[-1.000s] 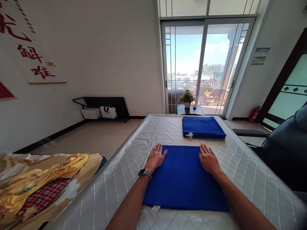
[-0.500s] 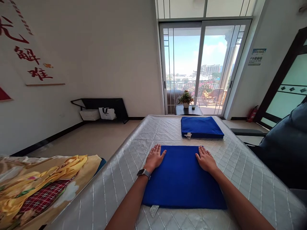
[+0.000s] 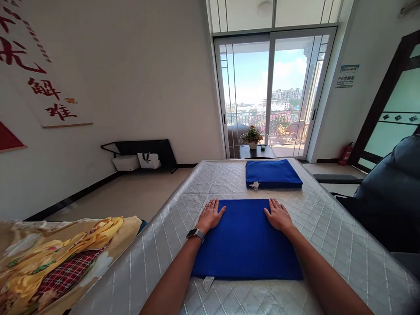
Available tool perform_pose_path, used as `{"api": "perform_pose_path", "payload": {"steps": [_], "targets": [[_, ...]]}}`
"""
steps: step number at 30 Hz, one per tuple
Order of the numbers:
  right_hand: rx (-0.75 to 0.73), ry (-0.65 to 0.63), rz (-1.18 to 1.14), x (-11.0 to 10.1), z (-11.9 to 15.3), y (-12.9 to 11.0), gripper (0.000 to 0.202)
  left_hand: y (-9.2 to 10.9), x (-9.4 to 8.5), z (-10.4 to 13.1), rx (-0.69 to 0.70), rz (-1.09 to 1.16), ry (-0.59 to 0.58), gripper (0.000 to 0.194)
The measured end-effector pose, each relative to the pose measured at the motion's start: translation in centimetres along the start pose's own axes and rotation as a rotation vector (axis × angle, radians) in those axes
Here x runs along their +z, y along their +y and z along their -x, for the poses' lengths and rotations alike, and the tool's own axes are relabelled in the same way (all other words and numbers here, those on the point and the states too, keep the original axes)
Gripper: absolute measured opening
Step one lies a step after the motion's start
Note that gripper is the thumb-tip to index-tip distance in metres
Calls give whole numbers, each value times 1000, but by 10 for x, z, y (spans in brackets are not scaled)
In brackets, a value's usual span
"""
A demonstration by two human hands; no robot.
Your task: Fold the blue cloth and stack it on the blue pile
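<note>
A folded blue cloth (image 3: 246, 245) lies flat in front of me, a white tag (image 3: 208, 283) sticking out at its near left edge. On its far left corner rests my left hand (image 3: 210, 215), flat with the fingers stretched forward and a watch at the wrist. My right hand (image 3: 278, 214) lies open on the far right corner, thumb pointing inward. Beyond the hands sits a stack of folded blue cloths (image 3: 274, 173), with white tags at its front left. Neither hand grips anything.
Everything blue lies on a silvery quilted mattress (image 3: 167, 245). To the left is a bed with yellow floral bedding (image 3: 78, 249). A small dark table with a potted plant (image 3: 252, 136) stands beyond the mattress, before sliding glass doors. A dark padded seat (image 3: 387, 188) is at right.
Both hands stay flat on the far corners of the cloth, the right one slightly further inward. The camera view has shifted a little.
</note>
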State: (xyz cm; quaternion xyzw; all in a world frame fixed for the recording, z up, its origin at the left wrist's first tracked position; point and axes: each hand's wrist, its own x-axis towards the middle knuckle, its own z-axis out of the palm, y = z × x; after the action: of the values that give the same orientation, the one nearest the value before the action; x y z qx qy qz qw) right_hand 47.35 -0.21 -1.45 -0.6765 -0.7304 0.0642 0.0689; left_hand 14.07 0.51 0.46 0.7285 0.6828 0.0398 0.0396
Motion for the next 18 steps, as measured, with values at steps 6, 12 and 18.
{"api": "perform_pose_path", "payload": {"steps": [6,12,18], "targets": [[-9,27,-34,2,1,-1,72,-1,-26,-12,6,-1,-44,74],[-10,49,-30,4,1,-1,70,109,-18,-13,306,28,9,76],[-87,59,77,11,2,7,63,215,24,-3,466,102,2,73]]}}
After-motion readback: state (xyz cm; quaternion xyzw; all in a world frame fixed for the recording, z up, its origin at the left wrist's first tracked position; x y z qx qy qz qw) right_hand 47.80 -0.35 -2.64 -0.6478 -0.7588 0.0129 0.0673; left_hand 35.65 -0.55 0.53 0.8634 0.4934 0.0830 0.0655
